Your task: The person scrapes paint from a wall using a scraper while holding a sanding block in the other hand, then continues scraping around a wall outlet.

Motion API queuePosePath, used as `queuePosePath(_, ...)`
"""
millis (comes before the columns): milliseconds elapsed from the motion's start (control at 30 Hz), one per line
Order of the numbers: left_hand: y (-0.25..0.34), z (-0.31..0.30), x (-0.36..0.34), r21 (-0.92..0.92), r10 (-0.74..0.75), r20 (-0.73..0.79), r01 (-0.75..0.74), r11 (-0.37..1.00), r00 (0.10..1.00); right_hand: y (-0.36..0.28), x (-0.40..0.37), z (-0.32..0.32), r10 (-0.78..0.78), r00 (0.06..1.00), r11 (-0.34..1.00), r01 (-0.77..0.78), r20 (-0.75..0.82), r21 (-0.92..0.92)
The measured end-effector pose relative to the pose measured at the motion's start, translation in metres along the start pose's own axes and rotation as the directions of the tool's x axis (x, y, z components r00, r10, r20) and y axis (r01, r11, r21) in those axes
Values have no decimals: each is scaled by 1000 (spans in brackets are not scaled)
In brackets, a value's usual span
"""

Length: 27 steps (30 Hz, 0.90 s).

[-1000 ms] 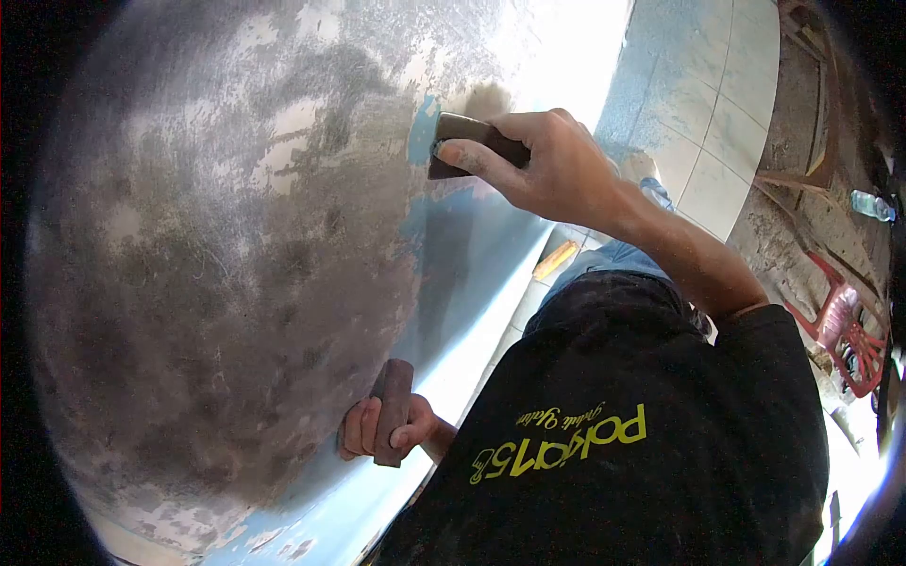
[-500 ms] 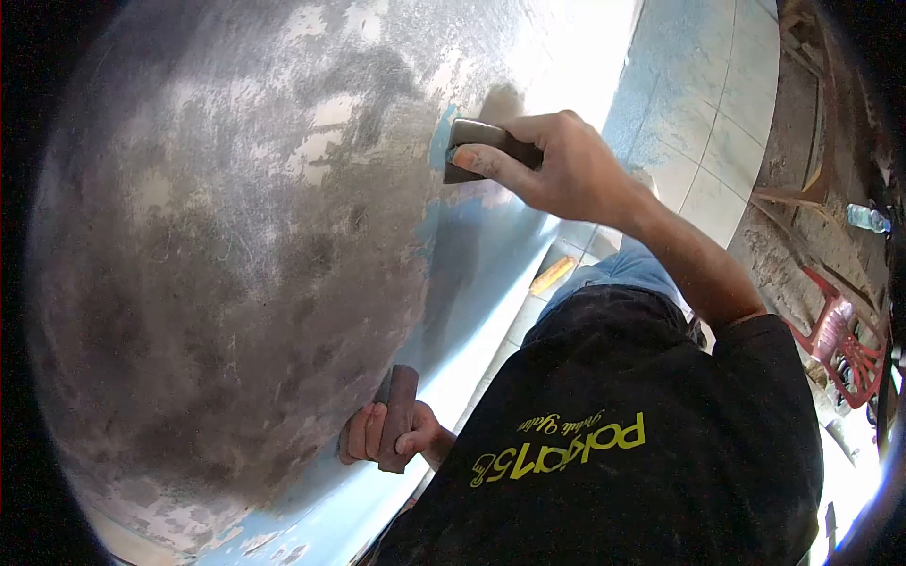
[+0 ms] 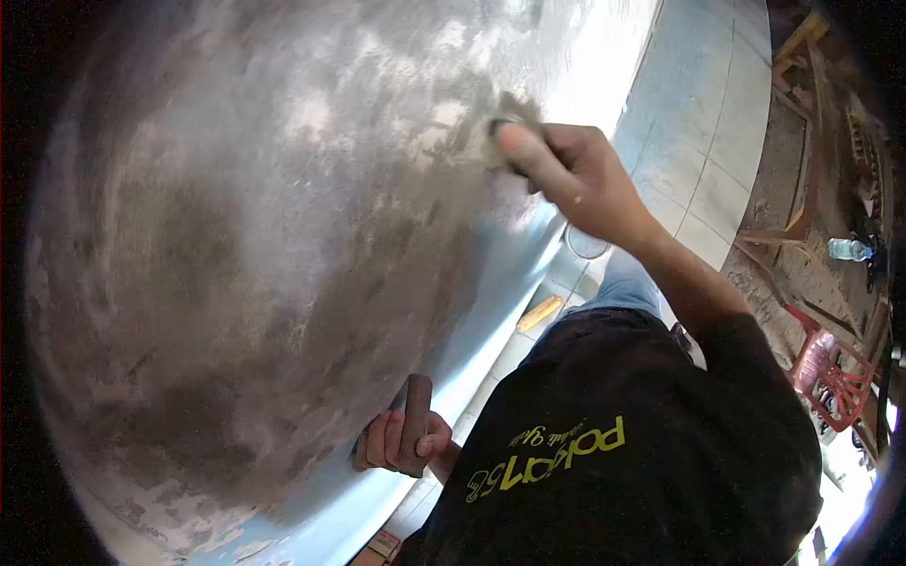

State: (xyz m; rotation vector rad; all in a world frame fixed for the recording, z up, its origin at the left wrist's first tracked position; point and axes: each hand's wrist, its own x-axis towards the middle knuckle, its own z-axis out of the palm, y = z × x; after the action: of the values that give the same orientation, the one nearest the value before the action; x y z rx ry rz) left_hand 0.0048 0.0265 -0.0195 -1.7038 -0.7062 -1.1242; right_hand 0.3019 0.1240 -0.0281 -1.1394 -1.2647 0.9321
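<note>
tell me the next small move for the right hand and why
Probably guide the right hand and its blurred dark tool toward the nearby blue strip of the wall: the hand is beside patchy grey, and blue shows close by, seemingly less covered.

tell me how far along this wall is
Looks done: the broad grey area, mostly covered, though pale patches show in it.

In hand: the right hand works a blurred tool at the wall; the left hand holds a brown block.

Left, probably: the blue strip along the grey's edge, and perhaps those patches.
</note>
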Motion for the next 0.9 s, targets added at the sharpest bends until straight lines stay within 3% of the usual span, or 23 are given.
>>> queuePosePath(67,2,2,2,-5,-14,3,14,1000,1000,21,-9,-23,175,980,982,-181,-94,-62)
queuePosePath(100,0,-4,2,-10,-15,7,15,1000,1000,40,-21,-31,235,948,954,-267,-213,-134)
queuePosePath(133,1,-2,4,-6,-24,6,24,1000,1000,76,-31,-41,38,929,954,-143,-367,-264)
queuePosePath(167,0,1,7,-25,-12,-15,11,1000,1000,102,-40,-58,78,909,818,-293,-410,-494)
queuePosePath(200,0,1,7,-45,1,-39,-3,999,999,139,-49,-84,139,927,631,-353,-347,-691)
queuePosePath(233,-1,-1,6,-44,-2,-42,0,999,999,166,-57,-111,405,867,284,-421,-290,-862)
queuePosePath(300,1,-9,6,-36,27,95,-23,999,995,176,-80,-131,371,885,298,-401,-282,-866)
queuePosePath(367,5,-12,2,-46,-28,107,33,998,994,132,-74,-116,334,875,658,-482,-349,-579)
queuePosePath(467,8,-11,5,-21,-93,113,96,995,989,88,-65,-77,286,934,867,-347,-212,-359)
queuePosePath(533,8,-13,5,14,-112,120,111,994,987,49,-58,-51,313,947,904,-319,-68,-285)
queuePosePath(600,5,-15,1,26,-95,149,92,995,984,36,-54,-28,174,985,959,-170,-1,-228)
queuePosePath(633,5,-16,2,23,-91,145,89,996,985,27,-51,-23,214,976,951,-197,48,-237)
queuePosePath(833,3,-16,-4,2,-89,153,90,996,984,24,-30,2,238,968,949,-214,78,-232)
queuePosePath(900,4,-14,-2,-1,-81,131,82,997,988,32,-27,5,202,978,976,-195,62,-94)
